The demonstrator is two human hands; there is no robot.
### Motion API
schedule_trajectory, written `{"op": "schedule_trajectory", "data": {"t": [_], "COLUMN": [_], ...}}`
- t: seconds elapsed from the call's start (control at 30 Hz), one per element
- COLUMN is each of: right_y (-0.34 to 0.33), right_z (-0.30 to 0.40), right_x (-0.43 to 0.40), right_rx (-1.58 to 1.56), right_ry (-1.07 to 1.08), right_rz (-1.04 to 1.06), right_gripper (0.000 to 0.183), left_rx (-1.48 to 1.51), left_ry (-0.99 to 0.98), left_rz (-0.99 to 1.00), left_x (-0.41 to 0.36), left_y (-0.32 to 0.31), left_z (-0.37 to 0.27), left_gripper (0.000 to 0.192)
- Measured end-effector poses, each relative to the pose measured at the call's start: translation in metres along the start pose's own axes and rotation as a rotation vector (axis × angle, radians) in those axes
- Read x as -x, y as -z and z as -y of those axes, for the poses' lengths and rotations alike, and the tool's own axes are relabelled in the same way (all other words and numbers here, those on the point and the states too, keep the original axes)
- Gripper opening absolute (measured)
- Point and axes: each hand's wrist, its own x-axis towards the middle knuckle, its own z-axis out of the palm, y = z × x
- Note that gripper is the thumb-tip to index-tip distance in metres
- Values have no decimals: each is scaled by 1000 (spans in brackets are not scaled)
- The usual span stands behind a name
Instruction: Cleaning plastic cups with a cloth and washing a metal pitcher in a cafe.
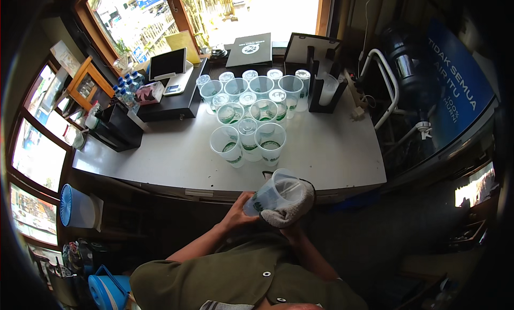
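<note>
In front of my chest, my left hand (241, 212) grips a clear plastic cup (263, 197) near its base. The cup is tilted, its mouth turned up to the right, and bears a green print. A grey towelling cloth (301, 203) with a dark edge covers most of my right hand (290, 231) and wraps the right side of the cup's rim. The fingers under the cloth are hidden. Beyond my hands, several similar clear cups (270, 143) stand mouth up on the white counter (172, 157). Among them are upside-down cups (247, 127).
A black cash drawer (168, 111) with a tablet (168, 64) and tissue pack (148, 93) stands left, near small water bottles (128, 95). At right are a black cup holder (319, 105), power strip (353, 91) and large water bottle (405, 65) on a white stand (395, 85).
</note>
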Motion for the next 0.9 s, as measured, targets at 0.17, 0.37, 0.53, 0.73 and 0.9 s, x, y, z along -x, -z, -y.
{"op": "schedule_trajectory", "data": {"t": [0.17,0.37,0.53,0.73,0.9], "right_y": [9,49,83,50,78], "right_z": [-14,-49,-42,-28,-61], "right_x": [1,-17,-42,-39,-14], "right_rx": [70,-133,-108,2,-57], "right_ry": [39,-150,-92,-90,-92], "right_rz": [0,-361,-443,-474,-445], "right_gripper": [52,40,29,45,55], "left_rx": [116,-115,-617,-360,-324], "left_ry": [70,-130,-259,-316,-351], "left_rz": [-108,-451,-357,-630,-696], "left_x": [13,19,-22,-57,-58], "left_y": [21,63,55,34,16], "left_z": [-10,-56,-79,-21,19], "left_gripper": [81,84,73,77,69]}}
